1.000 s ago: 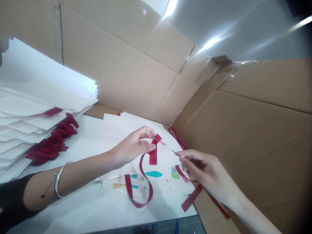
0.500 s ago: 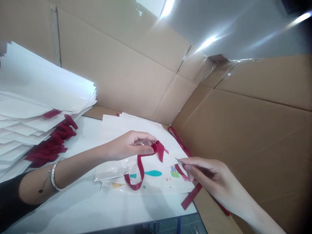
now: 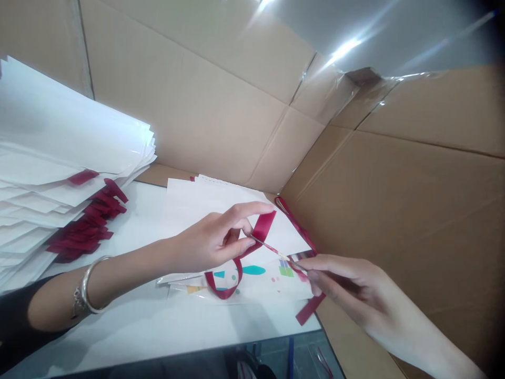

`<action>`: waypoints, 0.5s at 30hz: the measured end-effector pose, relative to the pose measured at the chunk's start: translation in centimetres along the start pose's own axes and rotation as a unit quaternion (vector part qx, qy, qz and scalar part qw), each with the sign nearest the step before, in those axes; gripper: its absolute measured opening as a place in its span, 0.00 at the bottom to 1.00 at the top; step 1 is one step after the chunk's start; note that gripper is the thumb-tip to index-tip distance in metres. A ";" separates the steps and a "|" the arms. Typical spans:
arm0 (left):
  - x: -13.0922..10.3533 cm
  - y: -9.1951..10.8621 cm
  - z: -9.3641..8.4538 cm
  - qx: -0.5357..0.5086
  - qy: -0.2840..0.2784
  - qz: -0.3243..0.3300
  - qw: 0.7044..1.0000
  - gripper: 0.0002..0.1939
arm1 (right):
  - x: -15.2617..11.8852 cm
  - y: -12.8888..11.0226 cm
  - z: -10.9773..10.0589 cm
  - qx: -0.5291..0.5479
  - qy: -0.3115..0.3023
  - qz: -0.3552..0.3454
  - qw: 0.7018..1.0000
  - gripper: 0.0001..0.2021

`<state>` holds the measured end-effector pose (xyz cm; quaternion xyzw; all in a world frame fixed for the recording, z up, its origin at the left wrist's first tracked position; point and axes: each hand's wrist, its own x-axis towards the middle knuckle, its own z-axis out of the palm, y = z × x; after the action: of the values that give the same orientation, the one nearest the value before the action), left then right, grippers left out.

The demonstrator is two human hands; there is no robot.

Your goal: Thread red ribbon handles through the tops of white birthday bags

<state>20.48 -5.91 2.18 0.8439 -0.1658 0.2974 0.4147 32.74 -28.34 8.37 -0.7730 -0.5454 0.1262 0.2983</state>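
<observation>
A dark red ribbon [image 3: 263,226] is pinched in my left hand [image 3: 221,237], its index finger stretched along the ribbon's upper end. The rest of that ribbon curls down over a white sheet with coloured shapes [image 3: 252,270]. Between finger and thumb, my right hand [image 3: 351,289] grips a thin metal tool [image 3: 298,265], whose slender tip reaches the ribbon beside my left thumb. Larger white sheets [image 3: 185,200] lie behind the hands. Another ribbon end [image 3: 310,310] hangs over the table's right edge below my right hand.
Stacked white paper pieces [image 3: 74,121] with a bunch of red ribbon ends [image 3: 84,237] fill the left side. Cardboard walls [image 3: 189,95] stand behind and at the right. A looped red ribbon [image 3: 294,221] lies near the back corner of the white table [image 3: 138,337].
The ribbon's upper end has swung up, and my left index finger has stretched out along it. The tool's tip has come to my left thumb. The view has shifted slightly.
</observation>
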 end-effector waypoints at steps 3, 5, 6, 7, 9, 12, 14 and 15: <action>-0.1 0.5 0.1 0.047 -0.013 0.038 0.998 0.21 | -0.7 -0.3 0.0 -0.004 -0.006 -0.013 1.000 0.13; 0.1 1.0 0.1 0.071 -0.026 0.071 0.995 0.16 | -1.1 -0.5 0.0 -0.031 0.000 -0.025 0.999 0.12; 0.2 1.2 0.1 0.076 -0.030 0.080 0.993 0.14 | -1.3 -0.6 0.0 -0.047 0.005 -0.033 0.998 0.12; 0.4 1.5 0.1 0.076 -0.032 0.081 0.993 0.13 | -1.4 -0.6 -0.1 -0.059 0.013 -0.043 0.997 0.13; 0.6 1.9 0.0 0.060 -0.034 0.061 0.996 0.10 | -1.4 -0.9 -0.1 -0.065 0.016 -0.066 0.996 0.12; 0.6 2.3 0.1 0.024 -0.048 0.024 0.998 0.07 | -1.3 -1.3 -0.2 -0.059 0.012 -0.095 0.994 0.09; 0.5 2.6 0.3 0.004 -0.060 0.000 0.998 0.09 | -1.4 -1.6 -0.2 -0.071 0.007 -0.088 0.994 0.08; 0.4 2.9 0.3 -0.004 -0.064 -0.012 0.998 0.10 | -1.5 -1.8 -0.2 -0.082 0.004 -0.078 0.994 0.07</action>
<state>19.42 -7.91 4.02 0.8615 -0.1833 0.2371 0.4098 30.90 -29.40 9.35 -0.7505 -0.6113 0.0545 0.2451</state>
